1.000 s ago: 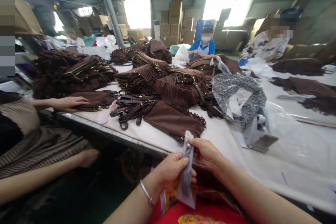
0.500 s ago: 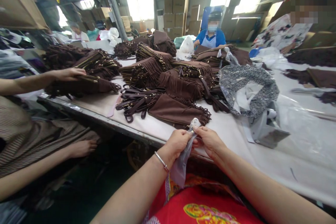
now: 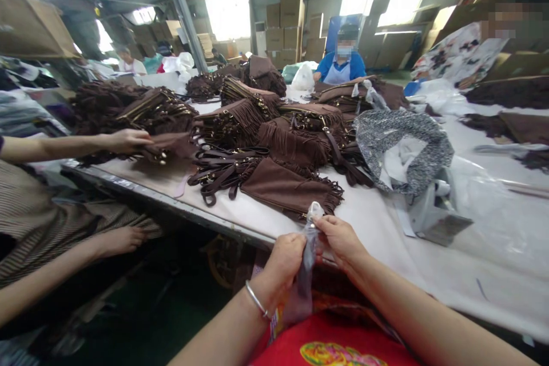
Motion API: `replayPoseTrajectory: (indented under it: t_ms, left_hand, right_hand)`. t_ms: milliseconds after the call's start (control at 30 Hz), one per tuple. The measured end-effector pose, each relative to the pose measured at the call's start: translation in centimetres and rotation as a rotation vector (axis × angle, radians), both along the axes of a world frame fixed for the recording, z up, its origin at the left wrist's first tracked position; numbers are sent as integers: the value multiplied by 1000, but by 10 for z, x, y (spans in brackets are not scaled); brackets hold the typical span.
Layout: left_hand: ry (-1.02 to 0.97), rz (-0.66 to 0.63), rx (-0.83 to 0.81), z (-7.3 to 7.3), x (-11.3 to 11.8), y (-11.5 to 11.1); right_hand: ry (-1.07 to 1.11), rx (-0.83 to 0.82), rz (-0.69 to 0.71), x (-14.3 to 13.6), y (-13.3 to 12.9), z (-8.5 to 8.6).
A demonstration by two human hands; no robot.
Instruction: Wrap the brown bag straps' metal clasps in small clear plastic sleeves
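A bunched, translucent plastic bag (image 3: 307,251) hangs between my hands in front of the table edge. My left hand (image 3: 288,260) is closed round its middle. Higher up, my right hand (image 3: 341,237) pinches it just below the whitish, crumpled top, where a small gold-coloured glint shows. What the plastic wraps there is too small to make out. Just beyond my fingers lies a brown fringed bag (image 3: 285,183) on the white-covered table (image 3: 369,229). Dark straps with metal clips (image 3: 223,168) lie at its left.
Brown fringed bags (image 3: 240,114) are stacked across the table's middle. A grey speckled bundle in plastic (image 3: 398,148) and a grey box-like holder (image 3: 441,217) stand to the right. At left, a co-worker's hand (image 3: 126,142) handles a brown fringed bag. More co-workers sit beyond.
My left hand has slid down the plastic bag, away from my right hand, which stays near its top. At left, the co-worker's hand has shifted right with a brown bag.
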State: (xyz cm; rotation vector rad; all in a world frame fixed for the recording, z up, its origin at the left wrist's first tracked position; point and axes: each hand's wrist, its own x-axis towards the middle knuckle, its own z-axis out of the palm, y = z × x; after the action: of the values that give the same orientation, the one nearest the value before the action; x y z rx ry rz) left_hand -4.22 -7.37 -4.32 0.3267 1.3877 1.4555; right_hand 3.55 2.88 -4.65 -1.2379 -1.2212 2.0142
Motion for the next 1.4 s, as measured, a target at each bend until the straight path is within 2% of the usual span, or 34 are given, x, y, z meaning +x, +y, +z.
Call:
replayPoseTrajectory:
  t_ms: [100, 167, 300, 367, 467, 567, 633, 767, 933, 1067, 1200, 1333, 1400]
  left_hand:
    - [-6, 18, 37, -1, 1, 10]
    - [-76, -15, 52, 1, 1, 12]
    - [-182, -59, 19, 7, 2, 8]
    - [-135, -30, -27, 7, 4, 6]
    - [44, 1, -77, 2, 5, 1]
    - [205, -11, -69, -5, 5, -5]
    - [224, -40, -48, -6, 4, -9]
    - [154, -72, -54, 0, 4, -14]
    - [38, -107, -24, 6, 16, -16]
    - [19, -174, 1, 5, 22, -15]
    - [206, -230, -50, 7, 13, -23]
    - [643, -277, -24, 11, -7, -37]
    - [672, -351, -42, 12, -13, -40]
  right_hand:
    - [22, -77, 12, 2, -5, 4]
    - [30, -89, 9, 3, -8, 4]
    - [-19, 17, 4, 5, -9, 0]
    - [-64, 83, -6, 4, -5, -3]
    - [-119, 98, -31, 2, 5, -6]
    - [-153, 36, -55, -2, 17, -8]
    - [-152, -12, -58, -2, 20, -7]
    - [-103, -129, 2, 5, 15, 1]
    - [-12, -336, 172, 15, 8, 9]
    - [-35, -293, 61, 3, 16, 6]
    - [-57, -237, 26, -6, 24, 2]
    - [-91, -190, 66, -4, 20, 2]
    - [-96, -156, 85, -3, 16, 2]
